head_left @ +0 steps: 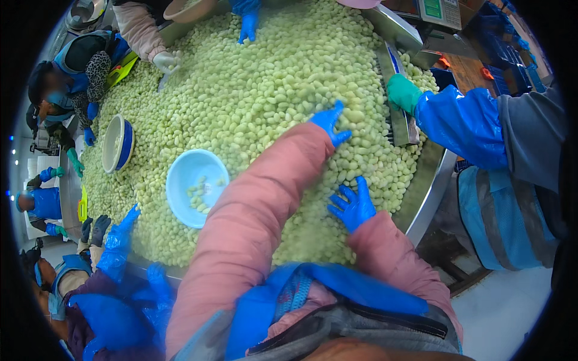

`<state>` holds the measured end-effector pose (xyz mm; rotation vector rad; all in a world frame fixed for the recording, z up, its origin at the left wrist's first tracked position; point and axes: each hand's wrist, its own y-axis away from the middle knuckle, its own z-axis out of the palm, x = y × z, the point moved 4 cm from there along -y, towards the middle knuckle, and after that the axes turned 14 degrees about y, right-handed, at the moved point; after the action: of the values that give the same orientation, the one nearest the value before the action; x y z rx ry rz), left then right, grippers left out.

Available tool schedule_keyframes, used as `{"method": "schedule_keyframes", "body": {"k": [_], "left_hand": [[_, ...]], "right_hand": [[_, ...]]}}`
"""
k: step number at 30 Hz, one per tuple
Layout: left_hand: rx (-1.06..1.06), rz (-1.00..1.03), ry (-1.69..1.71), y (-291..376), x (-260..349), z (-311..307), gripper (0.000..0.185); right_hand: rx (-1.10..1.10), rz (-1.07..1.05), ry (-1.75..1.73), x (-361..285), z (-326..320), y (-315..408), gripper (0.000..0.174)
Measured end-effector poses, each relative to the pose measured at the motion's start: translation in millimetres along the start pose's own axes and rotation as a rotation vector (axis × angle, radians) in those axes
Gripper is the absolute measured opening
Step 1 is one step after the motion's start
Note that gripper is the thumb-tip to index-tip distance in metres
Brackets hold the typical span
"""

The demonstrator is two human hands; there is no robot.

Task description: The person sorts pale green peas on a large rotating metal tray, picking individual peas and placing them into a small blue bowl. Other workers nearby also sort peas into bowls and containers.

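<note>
A deep heap of pale green oval pieces (253,108), either grapes or large beans, covers the metal table in front of me. My left hand (332,122), in a blue glove, reaches across onto the heap with fingers apart. Beside its fingertips lies a larger, yellowish piece (355,116). Closer to my body, my right hand (354,206) spreads its blue-gloved fingers at the heap's surface and holds nothing. A light blue plastic bowl (180,164), left of my left forearm, rests on the heap with some pieces inside.
To the right, a co-worker's green glove (403,94) grips a metal, toothed-edge tool (402,119). A white-and-blue bowl (128,146) sits on the heap's left side. Co-workers' hands reach in at far and left edges. A weighing scale (440,11) stands upper right; the metal rim (431,194) curves nearby.
</note>
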<state>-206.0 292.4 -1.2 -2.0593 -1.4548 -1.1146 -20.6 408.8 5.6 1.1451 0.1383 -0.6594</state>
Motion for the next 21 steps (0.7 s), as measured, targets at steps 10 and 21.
{"method": "schedule_keyframes", "body": {"k": [10,21], "left_hand": [[-0.021,0.149,0.728,26.1,14.6,-17.0,0.039],[-0.201,-0.241,-0.521,-124.1,-25.4,-51.7,0.041]], "right_hand": [[0.081,0.033,-0.23,5.1,-12.8,-11.1,0.054],[0.129,-0.027,-0.209,8.5,-17.5,1.7,0.046]]}}
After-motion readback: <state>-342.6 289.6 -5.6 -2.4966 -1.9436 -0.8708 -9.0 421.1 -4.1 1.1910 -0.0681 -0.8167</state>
